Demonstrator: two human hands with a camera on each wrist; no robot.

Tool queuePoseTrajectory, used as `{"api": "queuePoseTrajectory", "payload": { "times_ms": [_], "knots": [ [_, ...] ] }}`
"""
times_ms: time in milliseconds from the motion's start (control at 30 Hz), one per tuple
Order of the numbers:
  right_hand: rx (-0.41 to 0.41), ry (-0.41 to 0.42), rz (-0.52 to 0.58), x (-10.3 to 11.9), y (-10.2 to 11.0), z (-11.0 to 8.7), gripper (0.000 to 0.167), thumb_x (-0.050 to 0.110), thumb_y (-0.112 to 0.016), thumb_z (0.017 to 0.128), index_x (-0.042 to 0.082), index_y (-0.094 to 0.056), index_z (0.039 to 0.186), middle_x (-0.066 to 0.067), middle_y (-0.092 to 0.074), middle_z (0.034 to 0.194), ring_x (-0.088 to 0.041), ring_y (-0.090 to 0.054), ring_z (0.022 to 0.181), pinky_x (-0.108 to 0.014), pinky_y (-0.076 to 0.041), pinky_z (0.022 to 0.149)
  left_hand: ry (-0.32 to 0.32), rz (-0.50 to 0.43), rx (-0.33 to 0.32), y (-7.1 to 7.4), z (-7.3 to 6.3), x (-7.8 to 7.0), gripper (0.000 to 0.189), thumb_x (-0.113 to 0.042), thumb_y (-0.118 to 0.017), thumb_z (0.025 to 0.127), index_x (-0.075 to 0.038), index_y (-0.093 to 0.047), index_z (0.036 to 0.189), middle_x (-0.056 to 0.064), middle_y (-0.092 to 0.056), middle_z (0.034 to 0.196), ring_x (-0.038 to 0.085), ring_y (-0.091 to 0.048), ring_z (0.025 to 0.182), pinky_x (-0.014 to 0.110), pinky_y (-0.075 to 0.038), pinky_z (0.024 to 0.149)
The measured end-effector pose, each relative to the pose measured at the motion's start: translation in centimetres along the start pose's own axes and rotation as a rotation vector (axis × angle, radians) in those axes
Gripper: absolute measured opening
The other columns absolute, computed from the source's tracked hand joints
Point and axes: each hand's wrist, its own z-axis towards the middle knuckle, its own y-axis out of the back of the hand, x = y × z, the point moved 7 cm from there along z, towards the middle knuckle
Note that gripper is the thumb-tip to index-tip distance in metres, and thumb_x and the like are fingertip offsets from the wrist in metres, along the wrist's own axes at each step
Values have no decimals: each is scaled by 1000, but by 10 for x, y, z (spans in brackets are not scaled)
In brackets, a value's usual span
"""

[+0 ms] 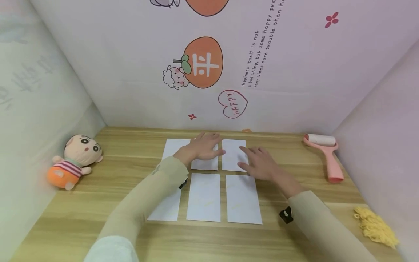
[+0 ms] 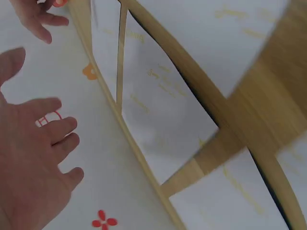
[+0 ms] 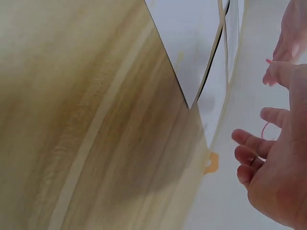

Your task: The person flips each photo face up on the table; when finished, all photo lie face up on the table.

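White rectangular paper sheets lie flat in two rows on the table. Over the far middle sheet [image 1: 204, 165] is my left hand [image 1: 203, 146], its fingers extended and its thumb pointing toward the far right sheet [image 1: 231, 156]. My right hand [image 1: 260, 163] reaches over that far right sheet's right edge, fingers spread and slightly bent. Neither hand holds anything. In the near row are a left sheet [image 1: 166, 209], partly covered by the left forearm, a middle sheet [image 1: 203, 196] and a right sheet [image 1: 243, 200]. Faint yellow marks show on the sheets [image 2: 163, 96] in the left wrist view.
A plush doll [image 1: 75, 160] leans at the table's left edge. A pink lint roller [image 1: 328, 156] lies at the far right, and a bundle of yellow yarn [image 1: 376, 227] nearer on the right. Printed white cloth walls [image 1: 131, 72] enclose the wooden table [image 1: 131, 149].
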Motion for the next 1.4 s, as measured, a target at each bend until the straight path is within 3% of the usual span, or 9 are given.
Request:
{"api": "queuePoseTrajectory", "payload": {
  "times_ms": [133, 233, 467, 700, 933, 1100, 1267, 1400],
  "knots": [
    [48, -52, 33, -8, -5, 7, 69, 46, -58, 101, 5, -46, 155, -29, -61, 141, -47, -52, 135, -65, -35, 117, 17, -67, -99, 2, 22, 2, 65, -48, -47, 106, -10, -41, 159, 9, -39, 168, 31, -33, 159, 52, -20, 133],
    [96, -100, 74, -14, -10, 9, 69, 47, -58, 101, 4, -46, 154, -32, -60, 139, -48, -51, 133, -65, -36, 115, 31, -70, -116, -1, 34, 4, 62, -44, -48, 106, -11, -43, 158, 7, -44, 166, 30, -37, 157, 51, -23, 132],
    [147, -137, 98, -23, -17, 10, 71, 47, -62, 98, 5, -48, 153, -35, -57, 136, -49, -48, 130, -65, -40, 109, 96, -49, -70, -10, 46, 6, 59, -44, -48, 106, -16, -44, 158, 6, -39, 169, 29, -32, 159, 52, -21, 133],
    [137, -130, 92, -29, -21, 12, 67, 45, -65, 97, 6, -52, 150, -31, -60, 129, -45, -51, 125, -62, -41, 106, 116, -102, -42, -7, 57, 2, 62, -43, -51, 104, -19, -39, 161, 5, -33, 171, 28, -27, 161, 50, -15, 135],
    [137, -120, 57, -31, -31, 16, 61, 40, -71, 93, 10, -57, 144, -29, -57, 125, -43, -51, 116, -59, -47, 98, 180, -82, 44, -16, 65, 8, 62, -37, -57, 99, -25, -44, 158, 1, -37, 170, 27, -26, 161, 48, -13, 135],
    [131, -113, 70, -28, -32, 17, 60, 38, -73, 92, 11, -59, 143, -27, -57, 125, -41, -52, 115, -57, -48, 97, 183, -90, 39, -20, 60, 5, 63, -31, -59, 99, -21, -43, 159, 4, -40, 168, 29, -27, 161, 50, -10, 135],
    [122, -122, 85, -30, -29, 16, 60, 37, -74, 92, 10, -59, 143, -24, -57, 124, -38, -52, 112, -53, -48, 94, 171, -66, 22, -25, 66, 2, 64, -24, -60, 99, -18, -41, 160, 8, -38, 168, 30, -28, 161, 53, -11, 135],
    [123, -131, 93, -31, -29, 14, 60, 37, -75, 91, 10, -59, 143, -23, -56, 122, -36, -51, 110, -51, -47, 91, 196, -67, 31, -31, 74, 2, 65, -19, -64, 98, -21, -42, 159, 8, -40, 165, 30, -29, 159, 53, -13, 135]
  ]
}}
